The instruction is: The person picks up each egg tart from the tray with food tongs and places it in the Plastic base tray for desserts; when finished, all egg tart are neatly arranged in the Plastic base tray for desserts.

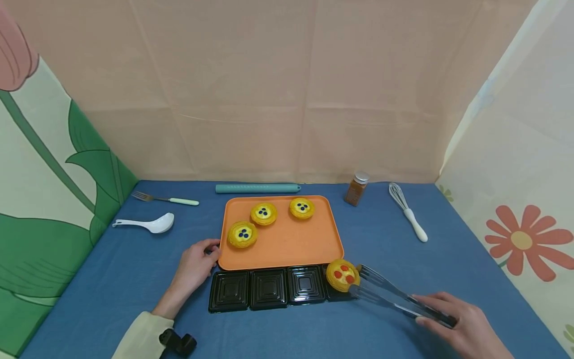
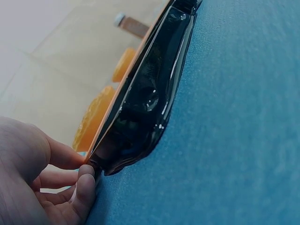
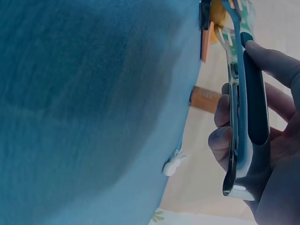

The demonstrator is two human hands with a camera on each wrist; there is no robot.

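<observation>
My right hand (image 1: 462, 321) grips metal tongs (image 3: 255, 98) with dark handles. Between the tong tips is a yellow tart (image 1: 342, 273) with red spots, over the rightmost section of a black sectioned tray (image 1: 229, 293) and beside the orange tray's near right corner. The orange tray (image 1: 296, 242) carries three tarts with dark blue spots: one at left (image 1: 242, 234), one at centre back (image 1: 263, 213) and one at right back (image 1: 302, 208). At the orange tray's left rim, my left hand (image 1: 196, 264) pinches the edge between thumb and fingers; the left wrist view shows this closely.
A white spoon (image 1: 157, 224) and a green-handled fork (image 1: 181, 201) lie at left. Behind the orange tray is a teal rod (image 1: 257, 188). A brown-filled jar (image 1: 356, 189) and a white-handled whisk (image 1: 409, 214) are at right. Cloth walls border the blue tabletop (image 1: 278, 334).
</observation>
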